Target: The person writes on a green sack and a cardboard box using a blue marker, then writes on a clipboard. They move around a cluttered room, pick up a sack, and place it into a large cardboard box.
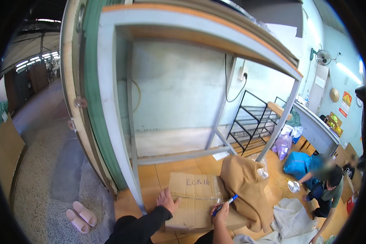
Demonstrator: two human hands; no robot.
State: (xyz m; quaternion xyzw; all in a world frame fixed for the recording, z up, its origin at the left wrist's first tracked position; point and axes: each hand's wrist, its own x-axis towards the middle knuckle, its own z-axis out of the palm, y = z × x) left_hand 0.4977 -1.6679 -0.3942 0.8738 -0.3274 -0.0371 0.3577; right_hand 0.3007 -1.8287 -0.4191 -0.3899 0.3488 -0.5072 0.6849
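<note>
A flattened brown cardboard box (193, 195) lies on the orange tiled floor in front of me, with handwriting on its top. My left hand (167, 201), in a black sleeve, rests flat on the box's near left edge. My right hand (221, 213) is shut on a blue marker pen (227, 202), its tip over the box's right side. A tan cloth (248, 189) is draped over the right end of the box.
A grey metal table frame (114, 114) with a wooden top stands over the box. A black wire rack (252, 120) stands behind. At right another person (327, 183) crouches beside a blue bag (297, 164). White cloth (290, 221) lies nearby. Pink slippers (81, 216) sit at left.
</note>
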